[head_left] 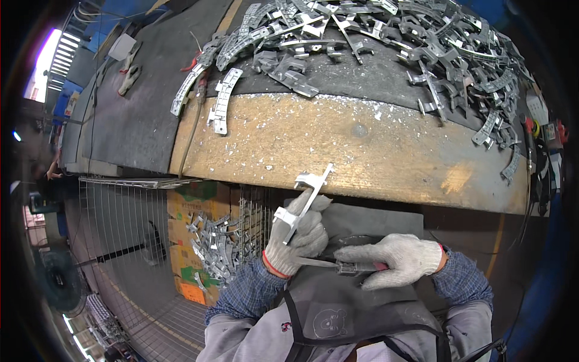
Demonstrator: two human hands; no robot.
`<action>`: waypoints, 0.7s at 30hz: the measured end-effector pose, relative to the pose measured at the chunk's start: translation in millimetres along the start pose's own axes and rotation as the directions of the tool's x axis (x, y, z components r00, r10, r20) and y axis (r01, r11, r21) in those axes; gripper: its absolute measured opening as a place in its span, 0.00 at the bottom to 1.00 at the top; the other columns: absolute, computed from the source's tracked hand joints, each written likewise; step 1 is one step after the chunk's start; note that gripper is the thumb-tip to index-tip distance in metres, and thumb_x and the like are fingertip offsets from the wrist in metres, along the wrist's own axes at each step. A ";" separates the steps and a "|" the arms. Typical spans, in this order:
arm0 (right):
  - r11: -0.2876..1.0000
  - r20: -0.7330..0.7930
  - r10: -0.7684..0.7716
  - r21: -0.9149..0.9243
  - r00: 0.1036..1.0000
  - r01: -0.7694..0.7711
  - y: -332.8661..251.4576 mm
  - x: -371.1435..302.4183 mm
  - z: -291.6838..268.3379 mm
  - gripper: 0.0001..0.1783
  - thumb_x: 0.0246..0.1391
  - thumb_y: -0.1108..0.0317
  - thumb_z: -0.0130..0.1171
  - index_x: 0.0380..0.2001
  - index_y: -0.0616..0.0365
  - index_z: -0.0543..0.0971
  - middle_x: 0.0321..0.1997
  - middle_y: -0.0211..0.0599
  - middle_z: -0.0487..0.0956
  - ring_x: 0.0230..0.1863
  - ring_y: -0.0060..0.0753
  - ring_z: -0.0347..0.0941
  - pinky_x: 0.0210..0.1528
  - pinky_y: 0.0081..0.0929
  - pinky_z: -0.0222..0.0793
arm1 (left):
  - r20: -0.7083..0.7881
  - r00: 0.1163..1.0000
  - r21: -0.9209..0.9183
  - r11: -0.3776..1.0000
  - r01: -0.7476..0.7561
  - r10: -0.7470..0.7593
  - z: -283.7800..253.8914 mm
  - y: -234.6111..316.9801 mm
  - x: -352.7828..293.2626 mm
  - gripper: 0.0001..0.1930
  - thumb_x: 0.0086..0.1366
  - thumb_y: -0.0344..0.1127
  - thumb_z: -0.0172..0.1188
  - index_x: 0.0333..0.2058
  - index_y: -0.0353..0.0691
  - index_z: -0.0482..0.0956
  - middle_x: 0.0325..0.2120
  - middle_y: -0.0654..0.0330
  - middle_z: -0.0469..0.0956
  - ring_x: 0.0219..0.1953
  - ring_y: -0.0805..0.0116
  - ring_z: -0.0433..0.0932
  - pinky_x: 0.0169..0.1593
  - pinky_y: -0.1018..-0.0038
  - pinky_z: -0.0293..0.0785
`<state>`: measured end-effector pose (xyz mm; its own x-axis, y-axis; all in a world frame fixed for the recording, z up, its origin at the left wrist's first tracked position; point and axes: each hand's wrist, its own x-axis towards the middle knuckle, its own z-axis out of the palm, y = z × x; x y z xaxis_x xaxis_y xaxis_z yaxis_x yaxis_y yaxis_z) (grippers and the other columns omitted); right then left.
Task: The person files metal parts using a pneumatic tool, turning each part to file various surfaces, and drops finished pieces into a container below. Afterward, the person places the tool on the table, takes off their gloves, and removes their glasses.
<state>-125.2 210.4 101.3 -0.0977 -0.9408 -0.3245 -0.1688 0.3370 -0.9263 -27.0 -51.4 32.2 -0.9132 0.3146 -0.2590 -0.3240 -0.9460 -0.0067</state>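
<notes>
Both of my hands wear knitted work gloves. My left hand (pixel 304 232) is closed around a slim silvery metal bracket (pixel 312 199) with a raised clip at each side. It holds the bracket up at a slant, just short of the bench's front edge. Over my dark apron, my right hand (pixel 403 260) grips the dark handle of a hand tool with a narrow tapering metal blade (pixel 316 262); its exact kind is unclear. The blade points left, toward my left wrist, below the bracket. Whether its tip touches the glove cannot be made out.
A wooden bench (pixel 271 136), dusted with metal flakes, has a heap of similar metal parts (pixel 458 54) at its back. A curved part (pixel 224 101) lies nearer, beside a hose (pixel 192 136). Below left stand a cardboard box (pixel 181 265) with more parts and a wire cage (pixel 129 241).
</notes>
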 end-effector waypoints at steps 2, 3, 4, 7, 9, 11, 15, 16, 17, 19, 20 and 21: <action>0.997 -0.049 -0.072 -0.004 0.996 0.071 0.8 -3.7 1.6 0.47 0.63 0.42 0.73 0.80 0.47 0.70 0.42 0.50 0.89 0.31 0.50 0.84 0.42 0.43 0.80 | -0.059 0.996 -0.005 0.998 -0.066 0.065 -12.4 -7.9 -8.6 0.22 0.88 0.42 0.42 0.59 0.26 0.74 0.16 0.69 0.66 0.12 0.77 0.63 0.16 0.76 0.59; 1.000 -0.009 0.024 -0.018 1.000 -0.024 1.7 -6.7 0.2 0.48 0.62 0.43 0.74 0.80 0.49 0.70 0.43 0.50 0.89 0.31 0.50 0.84 0.42 0.42 0.80 | -0.069 0.992 -0.016 0.994 -0.110 0.109 -17.8 -11.3 -13.5 0.23 0.88 0.43 0.45 0.61 0.25 0.73 0.18 0.68 0.68 0.12 0.77 0.63 0.14 0.76 0.60; 0.993 0.032 0.116 -0.039 0.993 -0.114 3.1 -8.2 -0.2 0.49 0.61 0.44 0.74 0.79 0.51 0.70 0.44 0.50 0.90 0.30 0.50 0.83 0.41 0.42 0.80 | -0.104 0.987 -0.089 0.987 -0.131 0.122 -22.1 -13.9 -20.3 0.25 0.88 0.44 0.44 0.64 0.24 0.70 0.19 0.68 0.68 0.12 0.77 0.64 0.15 0.76 0.60; 1.000 -0.109 0.016 0.027 0.994 -0.013 7.8 -12.5 2.5 0.47 0.64 0.42 0.72 0.80 0.48 0.69 0.42 0.50 0.88 0.39 0.51 0.87 0.43 0.43 0.81 | 0.037 0.987 -0.067 0.986 -0.153 0.155 -32.6 -16.8 -48.3 0.29 0.87 0.48 0.45 0.69 0.24 0.67 0.19 0.66 0.70 0.13 0.76 0.65 0.16 0.75 0.62; 0.999 -0.111 0.050 -0.005 0.993 -0.051 12.0 -16.5 1.9 0.49 0.61 0.42 0.74 0.79 0.48 0.70 0.33 0.48 0.85 0.34 0.49 0.86 0.38 0.42 0.79 | -0.073 0.943 0.096 0.944 -0.316 0.324 -45.8 -9.7 -78.0 0.29 0.86 0.51 0.46 0.66 0.26 0.71 0.18 0.64 0.72 0.11 0.75 0.64 0.16 0.74 0.63; 0.998 -0.194 0.044 -0.042 0.980 -0.053 15.4 -17.0 3.3 0.49 0.60 0.41 0.75 0.79 0.47 0.71 0.29 0.49 0.83 0.31 0.49 0.85 0.37 0.41 0.78 | -0.407 0.839 0.165 0.932 -0.321 0.361 -75.5 8.0 -111.7 0.27 0.87 0.51 0.45 0.57 0.29 0.79 0.14 0.67 0.69 0.09 0.75 0.61 0.14 0.74 0.62; 0.992 -0.205 0.113 -0.040 0.972 -0.123 16.5 -15.8 1.8 0.49 0.60 0.41 0.75 0.79 0.47 0.71 0.27 0.50 0.82 0.30 0.51 0.86 0.38 0.43 0.79 | -0.589 0.551 0.296 0.793 -0.533 0.591 -185.5 77.2 -187.2 0.12 0.82 0.44 0.54 0.49 0.47 0.83 0.24 0.69 0.78 0.19 0.72 0.74 0.19 0.75 0.70; 0.988 -0.183 0.138 -0.044 0.973 -0.149 15.9 -15.8 0.0 0.49 0.61 0.41 0.75 0.79 0.48 0.71 0.31 0.50 0.85 0.31 0.52 0.86 0.40 0.43 0.80 | -0.676 0.365 0.287 0.685 -0.669 0.640 -214.7 91.5 -207.3 0.11 0.82 0.43 0.54 0.50 0.47 0.82 0.31 0.68 0.81 0.26 0.69 0.78 0.25 0.73 0.75; 0.994 -0.185 0.092 -0.042 0.978 -0.101 14.8 -15.9 -1.0 0.49 0.61 0.41 0.75 0.79 0.48 0.71 0.31 0.50 0.85 0.31 0.52 0.86 0.40 0.43 0.80 | -0.708 0.205 0.340 0.580 -0.740 0.676 -239.8 104.1 -225.5 0.11 0.81 0.43 0.54 0.51 0.48 0.82 0.38 0.66 0.84 0.33 0.66 0.82 0.31 0.71 0.81; 0.994 -0.188 0.105 0.000 0.976 -0.107 12.7 -16.8 -3.4 0.49 0.61 0.42 0.75 0.78 0.50 0.71 0.36 0.51 0.87 0.34 0.52 0.87 0.43 0.42 0.81 | -0.744 -0.019 0.412 0.436 -0.800 0.668 -267.7 121.5 -251.2 0.14 0.81 0.45 0.52 0.53 0.45 0.81 0.44 0.63 0.84 0.43 0.61 0.85 0.40 0.67 0.86; 0.990 -0.168 0.140 -0.002 0.976 -0.143 12.1 -17.9 -4.6 0.48 0.61 0.42 0.75 0.78 0.51 0.71 0.43 0.52 0.89 0.39 0.54 0.89 0.47 0.42 0.83 | -0.730 -0.078 0.410 0.344 -0.845 0.679 -268.8 125.7 -254.5 0.16 0.82 0.46 0.51 0.54 0.43 0.81 0.44 0.61 0.84 0.43 0.61 0.85 0.41 0.68 0.86; 0.992 -0.169 0.129 0.006 0.977 -0.130 12.3 -17.8 -5.1 0.48 0.61 0.42 0.75 0.78 0.51 0.71 0.43 0.52 0.89 0.39 0.54 0.89 0.47 0.42 0.83 | -0.758 -0.084 0.356 0.303 -0.884 0.647 -260.9 126.3 -252.2 0.18 0.83 0.48 0.50 0.55 0.42 0.81 0.43 0.60 0.84 0.43 0.61 0.85 0.41 0.68 0.86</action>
<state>-130.5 231.4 96.7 -0.2831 -0.8698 -0.4040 -0.1488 0.4560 -0.8774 226.9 -270.5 -155.3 0.0540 -0.6976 -0.7144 0.6212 -0.5367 0.5710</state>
